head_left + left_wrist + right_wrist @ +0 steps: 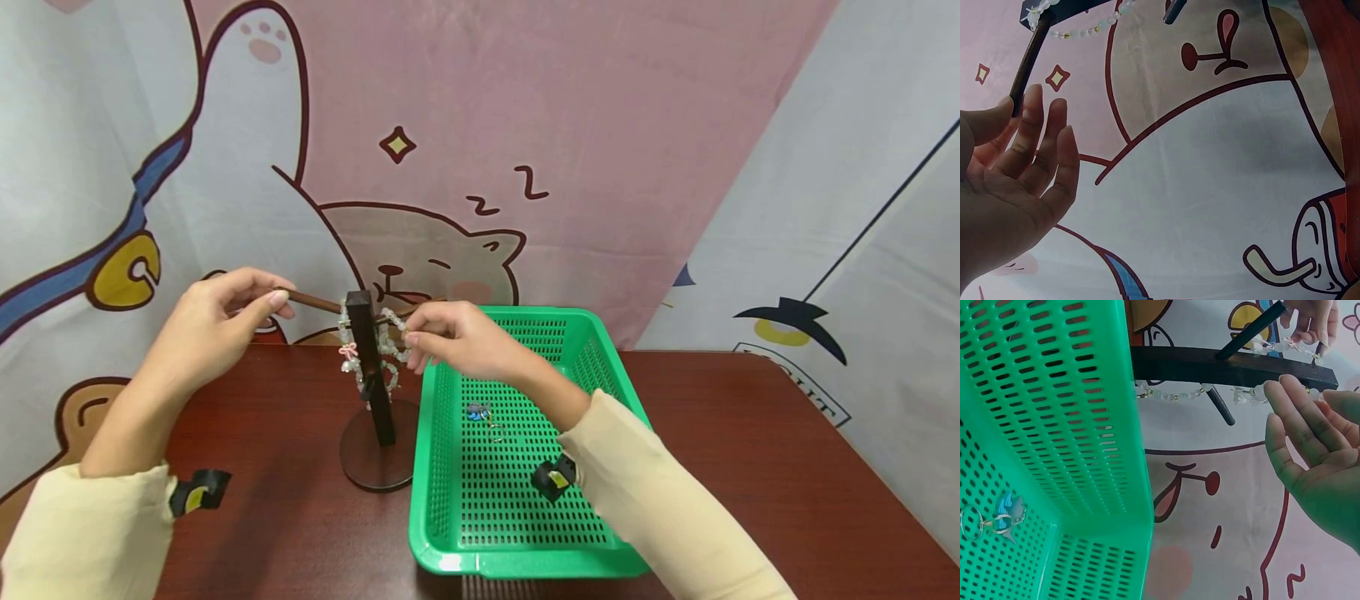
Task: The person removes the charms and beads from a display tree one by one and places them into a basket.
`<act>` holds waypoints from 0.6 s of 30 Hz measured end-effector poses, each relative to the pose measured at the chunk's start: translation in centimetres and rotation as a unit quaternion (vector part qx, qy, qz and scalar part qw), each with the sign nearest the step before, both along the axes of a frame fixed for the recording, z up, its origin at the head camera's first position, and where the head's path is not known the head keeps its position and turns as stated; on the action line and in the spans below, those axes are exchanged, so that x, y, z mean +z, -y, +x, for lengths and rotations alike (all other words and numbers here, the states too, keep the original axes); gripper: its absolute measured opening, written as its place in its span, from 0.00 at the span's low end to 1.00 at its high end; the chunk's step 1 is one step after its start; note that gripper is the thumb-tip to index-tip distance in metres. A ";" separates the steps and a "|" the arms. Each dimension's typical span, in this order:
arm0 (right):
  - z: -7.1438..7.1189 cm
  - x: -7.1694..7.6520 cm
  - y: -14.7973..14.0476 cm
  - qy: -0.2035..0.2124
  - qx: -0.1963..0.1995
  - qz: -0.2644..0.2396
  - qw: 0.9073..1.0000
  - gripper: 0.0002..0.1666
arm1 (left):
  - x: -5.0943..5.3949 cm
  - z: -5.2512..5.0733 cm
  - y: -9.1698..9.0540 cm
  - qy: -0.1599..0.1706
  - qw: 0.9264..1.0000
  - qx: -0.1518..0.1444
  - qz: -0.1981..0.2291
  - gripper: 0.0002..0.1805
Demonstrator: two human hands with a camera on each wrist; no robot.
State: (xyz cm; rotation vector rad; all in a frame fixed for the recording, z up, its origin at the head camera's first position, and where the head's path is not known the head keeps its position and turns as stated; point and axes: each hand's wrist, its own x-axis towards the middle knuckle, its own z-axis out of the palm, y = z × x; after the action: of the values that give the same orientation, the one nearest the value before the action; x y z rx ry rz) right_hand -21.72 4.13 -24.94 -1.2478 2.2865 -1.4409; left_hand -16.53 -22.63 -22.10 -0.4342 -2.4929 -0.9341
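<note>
Head view: stand [378,400] left of the basket [525,565].
Left hand [221,321]: I pinch the outer end of the left peg [313,300].
Right hand [465,340]: I grasp a bracelet [392,317] right of the post.
Keychain [477,412]: inside the basket, toward its left.

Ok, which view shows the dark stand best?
The head view: it shows the stand from post top to round base. The right wrist view shows post and pegs, the basket hiding the base; the left wrist view, only the top and parts of pegs.

Bracelets [348,351] on stand [382,417], left of basket [525,565] — keychain [477,412] inside.
</note>
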 end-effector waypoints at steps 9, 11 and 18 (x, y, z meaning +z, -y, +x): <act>0.0 0.2 -0.8 0.009 -0.015 -0.004 1.000 0.06 | -0.1 -0.1 0.0 0.003 1.000 -0.007 0.005 0.10; 0.0 0.2 -0.9 0.012 -0.014 -0.008 1.000 0.06 | -0.1 -0.1 0.0 0.003 1.000 -0.006 0.004 0.10; -0.2 0.2 -1.3 0.026 -0.008 -0.026 0.999 0.06 | -0.1 -0.1 0.0 0.006 1.000 -0.001 0.001 0.10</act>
State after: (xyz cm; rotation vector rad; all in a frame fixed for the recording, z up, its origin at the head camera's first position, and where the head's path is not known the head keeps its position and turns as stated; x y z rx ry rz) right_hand -21.90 5.42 -24.71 -1.1939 2.2444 -1.5298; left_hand -16.60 -22.60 -22.18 -0.4325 -2.5021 -0.9432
